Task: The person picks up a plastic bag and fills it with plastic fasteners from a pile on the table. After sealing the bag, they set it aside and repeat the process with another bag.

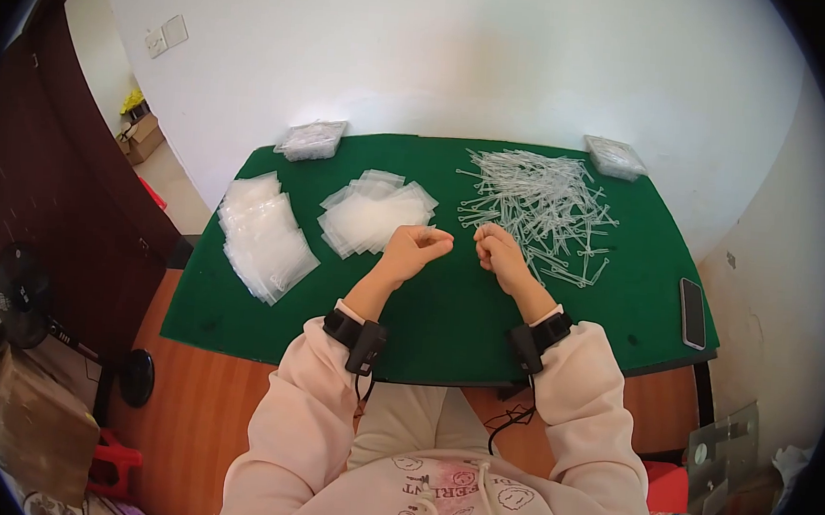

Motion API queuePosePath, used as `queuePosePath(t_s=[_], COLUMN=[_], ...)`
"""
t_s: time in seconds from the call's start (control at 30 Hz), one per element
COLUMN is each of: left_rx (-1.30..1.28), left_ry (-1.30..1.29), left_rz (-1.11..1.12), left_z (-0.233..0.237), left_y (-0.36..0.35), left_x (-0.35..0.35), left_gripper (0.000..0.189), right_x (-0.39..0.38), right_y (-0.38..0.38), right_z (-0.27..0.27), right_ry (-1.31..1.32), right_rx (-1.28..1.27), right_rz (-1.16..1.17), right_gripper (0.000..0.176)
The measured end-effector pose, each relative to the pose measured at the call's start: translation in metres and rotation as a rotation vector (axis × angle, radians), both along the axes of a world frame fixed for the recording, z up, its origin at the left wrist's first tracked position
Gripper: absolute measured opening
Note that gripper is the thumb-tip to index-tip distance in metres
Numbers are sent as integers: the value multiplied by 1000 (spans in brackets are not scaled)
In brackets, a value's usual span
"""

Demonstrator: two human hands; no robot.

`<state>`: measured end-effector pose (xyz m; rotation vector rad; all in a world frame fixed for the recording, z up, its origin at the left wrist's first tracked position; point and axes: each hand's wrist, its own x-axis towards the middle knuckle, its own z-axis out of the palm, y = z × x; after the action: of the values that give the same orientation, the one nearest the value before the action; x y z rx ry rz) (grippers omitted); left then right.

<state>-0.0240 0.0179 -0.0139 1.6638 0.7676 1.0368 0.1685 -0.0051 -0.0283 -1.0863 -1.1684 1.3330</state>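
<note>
Over the middle of the green table, my left hand (417, 252) has its fingers pinched together near a pile of clear plastic bags (377, 212). What it holds, if anything, is too small to make out. A short gap away, my right hand (502, 253) is closed, its fingers curled, beside a heap of thin clear plastic sticks with looped ends (541, 195). Whatever its fingers hold is hidden. Another pile of clear bags (266, 238) lies at the left of the table.
Packed clear bundles stand at the back left (312, 139) and back right (616, 158) of the green table (425, 345). A phone (692, 313) lies near the right edge. On the floor at left is a fan (23, 283). A white wall rises behind the table.
</note>
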Motion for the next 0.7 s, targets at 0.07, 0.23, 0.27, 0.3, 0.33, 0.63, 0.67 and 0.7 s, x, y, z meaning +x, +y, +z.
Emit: queuePosePath(t_s=[0.07, 0.23, 0.27, 0.3, 0.33, 0.63, 0.67, 0.7], left_rx=[27, -70, -143, -142, -218, -85, -142, -147], left_ry=[49, 69, 25, 21, 10, -61, -65, -65], left_rz=[5, -44, -70, -70, -55, 71, 9, 5], left_z=[-3, -9, -10, -5, -1, -25, -23, -23], left_y=[5, 11, 11, 7, 3, 12, 10, 10], left_x=[-2, -2, -1, 0, 0, 7, 7, 6], left_gripper=[22, 28, 29, 29, 28, 31, 33, 33], right_x=[-5, -33, -39, -45, -51, -79, -78, -79], right_y=[1, -7, -4, 1, 6, 6, 3, 2], right_z=[-5, 3, 1, -4, -9, -13, -12, -11], right_ry=[167, 436, 429, 432, 440, 454, 454, 403], right_rx=[19, -96, -95, -118, -141, -108, -111, -75], right_rz=[22, 68, 68, 68, 66, 33, 26, 32], right_gripper=[11, 8, 8, 8, 8, 8, 8, 7])
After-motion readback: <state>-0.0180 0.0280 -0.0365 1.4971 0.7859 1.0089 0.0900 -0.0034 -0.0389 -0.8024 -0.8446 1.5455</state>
